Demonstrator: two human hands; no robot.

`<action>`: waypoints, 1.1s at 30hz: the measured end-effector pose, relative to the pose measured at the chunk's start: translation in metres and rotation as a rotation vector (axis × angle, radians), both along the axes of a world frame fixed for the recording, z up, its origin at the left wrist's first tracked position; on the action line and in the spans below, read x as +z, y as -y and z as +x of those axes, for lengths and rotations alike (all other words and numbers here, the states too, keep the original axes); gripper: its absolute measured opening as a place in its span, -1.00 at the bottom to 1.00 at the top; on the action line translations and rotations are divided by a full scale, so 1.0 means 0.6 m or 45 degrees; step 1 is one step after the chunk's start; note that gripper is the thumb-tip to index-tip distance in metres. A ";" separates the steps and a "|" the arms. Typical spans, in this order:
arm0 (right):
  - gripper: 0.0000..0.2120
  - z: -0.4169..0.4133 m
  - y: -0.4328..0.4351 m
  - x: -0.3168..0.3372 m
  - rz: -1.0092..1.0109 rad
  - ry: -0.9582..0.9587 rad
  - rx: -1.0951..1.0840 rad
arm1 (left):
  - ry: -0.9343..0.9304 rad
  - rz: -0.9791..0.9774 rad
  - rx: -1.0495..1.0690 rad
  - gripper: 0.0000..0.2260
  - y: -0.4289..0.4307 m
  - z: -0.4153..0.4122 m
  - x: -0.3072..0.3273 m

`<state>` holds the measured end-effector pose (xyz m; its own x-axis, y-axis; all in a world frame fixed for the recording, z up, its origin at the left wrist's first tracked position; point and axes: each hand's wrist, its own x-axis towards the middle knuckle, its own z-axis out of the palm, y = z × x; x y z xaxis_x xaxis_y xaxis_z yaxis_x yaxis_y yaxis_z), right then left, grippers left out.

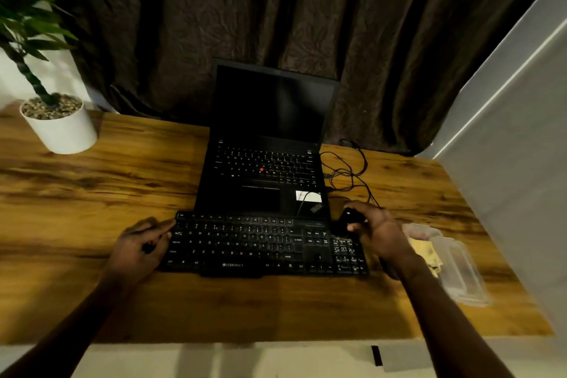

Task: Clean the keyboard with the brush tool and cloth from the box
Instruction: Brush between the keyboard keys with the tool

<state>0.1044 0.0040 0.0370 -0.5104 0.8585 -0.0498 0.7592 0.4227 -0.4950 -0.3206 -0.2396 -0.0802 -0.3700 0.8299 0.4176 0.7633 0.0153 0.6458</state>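
A black keyboard (245, 242) lies on the wooden desk in front of a laptop. My left hand (139, 244) rests over the keyboard's left end, thumb at its top corner and fingers curled on its edge. My right hand (379, 232) sits at the keyboard's upper right corner, closed on a small black brush tool (348, 219) whose tip is blurred and dark. To the right lies a clear plastic box (460, 270) with its lid open. A yellow cloth (425, 252) is inside it, partly hidden by my right wrist.
An open black laptop (267, 144) stands right behind the keyboard, with black cables (349, 169) looped at its right. A white plant pot (61, 129) stands at the far left. A grey wall panel (515, 147) borders the desk's right side, and a dark curtain hangs behind.
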 end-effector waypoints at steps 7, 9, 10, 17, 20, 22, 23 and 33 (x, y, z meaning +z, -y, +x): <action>-0.58 0.037 -0.021 -0.016 0.020 -0.016 0.042 | 0.002 0.026 0.014 -0.59 -0.002 0.011 0.017; -0.53 0.049 -0.022 -0.001 0.075 -0.009 -0.005 | 0.002 0.024 0.021 -0.59 -0.001 0.015 0.022; -0.48 0.050 -0.020 0.002 0.085 0.045 -0.015 | 0.008 0.026 0.020 -0.59 -0.001 0.016 0.023; -0.62 -0.016 0.024 0.003 0.089 0.025 0.074 | -0.003 0.024 0.007 -0.58 0.001 0.017 0.028; -0.66 -0.001 0.015 0.000 0.019 -0.045 0.066 | -0.003 0.028 -0.016 -0.57 0.003 0.014 0.026; -0.68 0.019 0.009 0.007 0.012 -0.045 0.028 | -0.001 0.029 -0.010 -0.59 0.002 0.014 0.025; -0.67 0.031 0.006 0.009 0.043 -0.047 0.026 | 0.000 0.020 -0.006 -0.59 0.001 0.014 0.025; -0.60 0.005 0.026 0.001 0.001 -0.015 0.014 | 0.002 -0.058 0.026 -0.57 0.003 0.021 0.033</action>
<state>0.1072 -0.0115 0.0379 -0.5206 0.8527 -0.0431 0.7483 0.4314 -0.5039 -0.3078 -0.2412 -0.0604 -0.3881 0.8401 0.3791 0.7613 0.0603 0.6456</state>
